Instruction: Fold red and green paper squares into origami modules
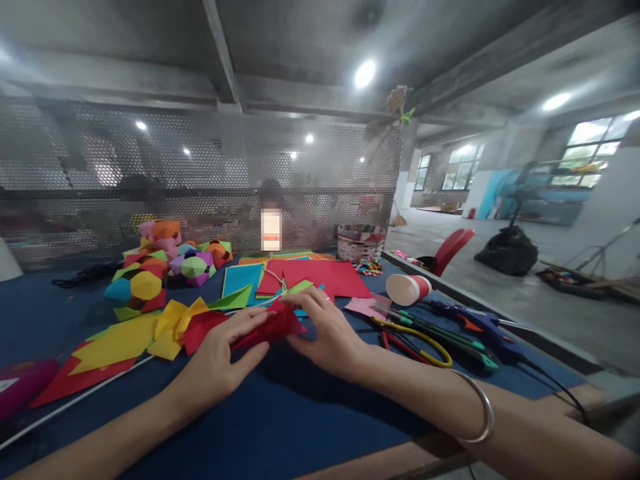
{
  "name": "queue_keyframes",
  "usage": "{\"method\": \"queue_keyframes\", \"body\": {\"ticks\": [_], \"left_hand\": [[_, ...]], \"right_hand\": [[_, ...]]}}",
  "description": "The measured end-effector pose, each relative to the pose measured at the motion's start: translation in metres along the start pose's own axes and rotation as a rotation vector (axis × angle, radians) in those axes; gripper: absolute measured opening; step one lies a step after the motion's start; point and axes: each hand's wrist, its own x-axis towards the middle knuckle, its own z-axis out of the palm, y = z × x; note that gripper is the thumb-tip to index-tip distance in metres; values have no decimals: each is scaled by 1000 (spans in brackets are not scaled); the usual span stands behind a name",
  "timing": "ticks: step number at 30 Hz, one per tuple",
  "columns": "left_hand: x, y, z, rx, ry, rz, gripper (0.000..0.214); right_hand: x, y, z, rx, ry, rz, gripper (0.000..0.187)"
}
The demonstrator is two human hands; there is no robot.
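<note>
Between my two hands is a piece of folded red paper (278, 323), slightly blurred, held above the blue tabletop (290, 427). My left hand (217, 353) grips its left end, thumb below and fingers on top. At its right end the fingers and thumb of my right hand (330, 333) pinch the paper. Flat red sheets (325, 277) and blue paper (243, 283) lie just beyond my hands. To the left of my left hand are folded yellow paper pieces (177, 327) and yellow sheets (117, 343) on red paper.
Scissors (425, 343), a green box cutter (450, 340), a blue glue gun (475, 327) and a tipped paper cup (407, 289) lie at right. Colourful paper balls (147, 287) are piled at left. A woven basket (361, 242) stands before the perforated metal screen (310, 160).
</note>
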Motion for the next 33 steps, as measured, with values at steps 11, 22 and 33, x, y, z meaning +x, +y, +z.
{"method": "queue_keyframes", "body": {"ticks": [11,22,33], "left_hand": [[-9,10,-1,-91,-53,-43,50],[-1,7,-6,23,-11,-135,48],[-4,-11,-4,164,-141,-125,54]], "right_hand": [[-5,1,6,-9,-99,-178,17],[-3,3,4,11,-107,-21,28],[-4,-1,5,-21,-226,82,24]]}}
